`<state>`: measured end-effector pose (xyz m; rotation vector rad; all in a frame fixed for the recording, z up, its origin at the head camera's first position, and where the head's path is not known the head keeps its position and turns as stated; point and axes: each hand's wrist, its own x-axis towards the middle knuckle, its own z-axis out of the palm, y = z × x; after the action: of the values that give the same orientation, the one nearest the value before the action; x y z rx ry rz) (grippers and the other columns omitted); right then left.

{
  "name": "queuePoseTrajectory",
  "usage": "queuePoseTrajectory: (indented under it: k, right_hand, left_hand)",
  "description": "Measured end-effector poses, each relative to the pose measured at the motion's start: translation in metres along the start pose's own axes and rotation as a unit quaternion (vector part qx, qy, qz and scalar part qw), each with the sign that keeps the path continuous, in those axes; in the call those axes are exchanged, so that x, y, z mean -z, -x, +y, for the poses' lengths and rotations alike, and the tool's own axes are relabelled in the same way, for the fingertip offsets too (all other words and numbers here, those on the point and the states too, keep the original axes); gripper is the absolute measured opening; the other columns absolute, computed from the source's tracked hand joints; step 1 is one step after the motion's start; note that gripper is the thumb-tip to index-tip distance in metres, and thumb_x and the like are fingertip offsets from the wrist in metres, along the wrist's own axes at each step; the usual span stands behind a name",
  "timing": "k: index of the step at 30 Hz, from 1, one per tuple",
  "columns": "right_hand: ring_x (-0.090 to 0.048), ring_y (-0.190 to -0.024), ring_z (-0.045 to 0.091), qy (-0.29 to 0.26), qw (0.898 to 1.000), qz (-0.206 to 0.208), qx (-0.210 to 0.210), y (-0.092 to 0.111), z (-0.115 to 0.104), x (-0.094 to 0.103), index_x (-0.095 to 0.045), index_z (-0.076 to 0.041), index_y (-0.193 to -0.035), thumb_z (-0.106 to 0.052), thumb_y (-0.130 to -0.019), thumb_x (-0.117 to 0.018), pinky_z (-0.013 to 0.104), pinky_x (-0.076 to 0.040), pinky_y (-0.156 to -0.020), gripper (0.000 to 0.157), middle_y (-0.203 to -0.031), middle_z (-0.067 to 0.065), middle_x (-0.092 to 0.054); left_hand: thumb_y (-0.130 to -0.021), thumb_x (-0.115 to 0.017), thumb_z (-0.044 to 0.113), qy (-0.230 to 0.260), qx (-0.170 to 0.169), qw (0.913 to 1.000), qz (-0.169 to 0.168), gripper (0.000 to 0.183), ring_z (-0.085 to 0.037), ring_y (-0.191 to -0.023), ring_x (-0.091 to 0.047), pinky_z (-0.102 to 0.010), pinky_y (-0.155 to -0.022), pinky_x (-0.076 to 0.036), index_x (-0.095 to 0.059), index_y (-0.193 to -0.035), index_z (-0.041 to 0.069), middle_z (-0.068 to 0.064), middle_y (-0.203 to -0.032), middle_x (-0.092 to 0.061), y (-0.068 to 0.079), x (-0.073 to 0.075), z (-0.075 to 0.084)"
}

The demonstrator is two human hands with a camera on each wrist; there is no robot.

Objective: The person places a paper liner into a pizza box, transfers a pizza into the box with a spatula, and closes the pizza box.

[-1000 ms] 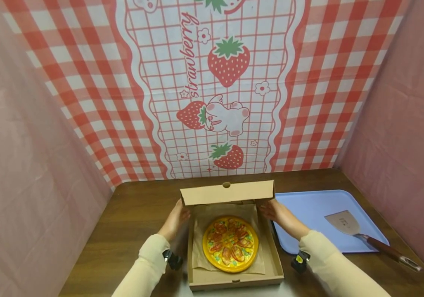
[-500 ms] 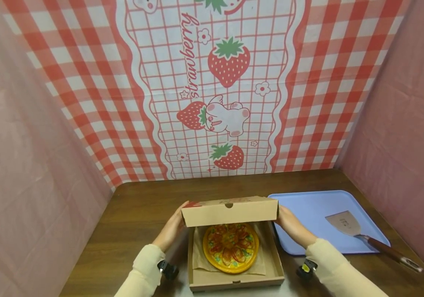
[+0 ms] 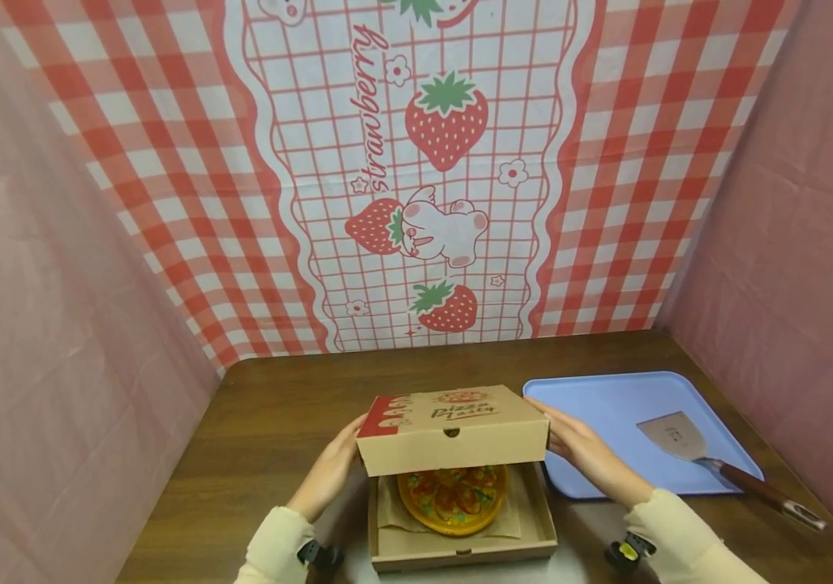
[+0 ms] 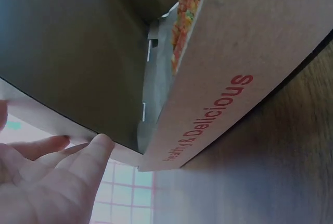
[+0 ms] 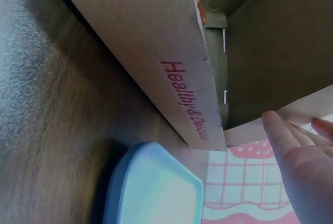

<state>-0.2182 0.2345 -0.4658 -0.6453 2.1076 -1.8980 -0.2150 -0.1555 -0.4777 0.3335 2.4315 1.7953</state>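
Note:
A cardboard pizza box [image 3: 463, 560] stands at the front of the table, its printed lid [image 3: 452, 442] tilted partway down over it. Beneath the lid shows the front part of a round pizza [image 3: 452, 507] on brown paper; the rest is hidden. My left hand [image 3: 332, 466] touches the lid's left side; in the left wrist view its fingers [image 4: 88, 156] lie fairly straight along the side flap. On the opposite side my right hand [image 3: 591, 454] touches the lid, and the right wrist view shows extended fingers [image 5: 283, 135] against that flap.
A blue tray [image 3: 591, 405] lies right of the box, close to my right forearm. Across it rests a metal pizza server [image 3: 675, 438], its dark handle reaching over the near rim. Behind the wooden table [image 3: 277, 414] hangs a checked strawberry cloth [image 3: 445, 203].
The lid has swung forward and down, and its printed top has come into view. Both hands moved with it along its sides. Less of the pizza shows now.

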Motion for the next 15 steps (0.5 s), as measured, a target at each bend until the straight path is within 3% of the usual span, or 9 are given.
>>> queuePoseTrajectory:
  k: [5,7,11,15]
  right_hand:
    - [-0.044,-0.129,-0.010,0.010,0.999,-0.035,0.039,0.009,-0.008,0.003,-0.012,0.006,-0.154,-0.021,-0.109,-0.023,0.012,-0.042,-0.102,0.054,-0.159,0.004,-0.030]
    - [-0.044,-0.128,-0.011,0.033,0.998,-0.026,0.037,0.012,-0.011,0.003,-0.015,0.000,-0.156,-0.019,-0.108,-0.027,0.010,-0.041,-0.101,0.052,-0.158,0.010,-0.032]
    - [-0.044,-0.126,-0.013,0.080,0.996,-0.009,0.037,0.013,-0.015,0.003,-0.019,-0.006,-0.156,-0.016,-0.107,-0.033,0.011,-0.042,-0.099,0.052,-0.156,0.033,-0.022]
    - [-0.041,-0.125,-0.015,0.132,0.990,0.009,0.039,0.013,-0.016,0.002,-0.024,-0.008,-0.156,-0.013,-0.105,-0.038,0.015,-0.045,-0.097,0.053,-0.157,0.031,-0.023]
  left_hand:
    - [-0.107,-0.035,0.036,-0.011,-0.010,0.9999,0.007,0.052,-0.038,-0.145,-0.032,-0.060,-0.117,-0.026,-0.036,-0.152,0.010,-0.016,-0.156,-0.037,0.010,0.003,0.009]
    - [-0.107,-0.034,0.037,0.005,-0.018,0.9998,0.002,0.053,-0.037,-0.145,-0.031,-0.059,-0.116,-0.027,-0.034,-0.153,0.012,-0.015,-0.158,-0.034,0.014,0.003,0.013]
    - [-0.107,-0.031,0.030,0.037,-0.048,0.9978,-0.026,0.054,-0.037,-0.147,-0.025,-0.056,-0.116,-0.028,-0.025,-0.155,0.005,-0.019,-0.161,-0.024,0.020,0.004,0.019]
    - [-0.104,-0.042,0.027,0.021,-0.063,0.9971,-0.038,0.060,-0.042,-0.146,-0.023,-0.059,-0.115,-0.027,-0.020,-0.156,0.005,-0.023,-0.161,-0.021,0.024,0.003,0.023]
